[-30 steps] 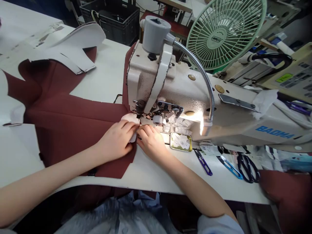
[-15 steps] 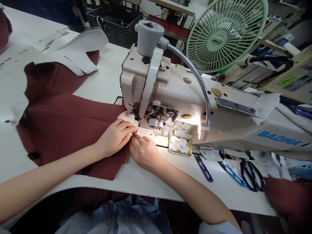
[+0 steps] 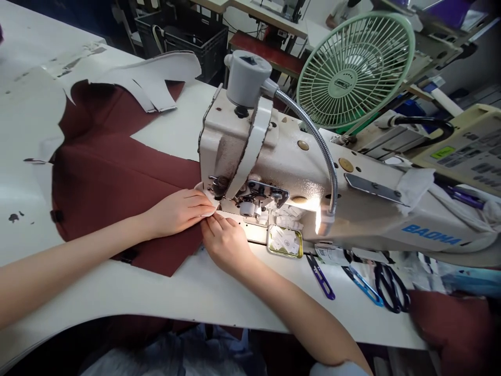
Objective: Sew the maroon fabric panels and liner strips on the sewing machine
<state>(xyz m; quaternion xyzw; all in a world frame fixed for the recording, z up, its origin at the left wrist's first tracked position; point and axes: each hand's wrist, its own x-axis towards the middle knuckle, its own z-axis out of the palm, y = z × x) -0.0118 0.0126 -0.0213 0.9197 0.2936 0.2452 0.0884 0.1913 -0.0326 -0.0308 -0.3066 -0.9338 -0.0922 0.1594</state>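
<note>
"Where's the left hand (image 3: 178, 211)?"

"Lying flat on the dark red cloth (image 3: 117, 183), right at the foot of the sewing machine (image 3: 274, 156). Its fingers (image 3: 199, 201) are stretched out close together and press down on a small white patch (image 3: 201, 189) just beside the needle."

"And the right hand (image 3: 225, 243)?"

"On the table (image 3: 176, 292) just at the cloth's near edge. Its fingertips (image 3: 211, 222) meet the left ones at the patch. They're curled in, but I can't tell from here whether they pinch the patch or only touch it."

"Where does the cloth run?"

"Spread out to the left across the table, with white cut pieces (image 3: 156, 78) lying over its far end."

"What's on the other side?"

"A little tin (image 3: 285, 241) of white labels sits under the lamp (image 3: 323, 222), which is lit on its bendy neck. Further right lie purple snips (image 3: 321, 269), then blue snips (image 3: 364, 284), then black scissors (image 3: 391, 287), all in a row along the machine's base. A green fan (image 3: 354, 70) stands behind the machine."
</note>
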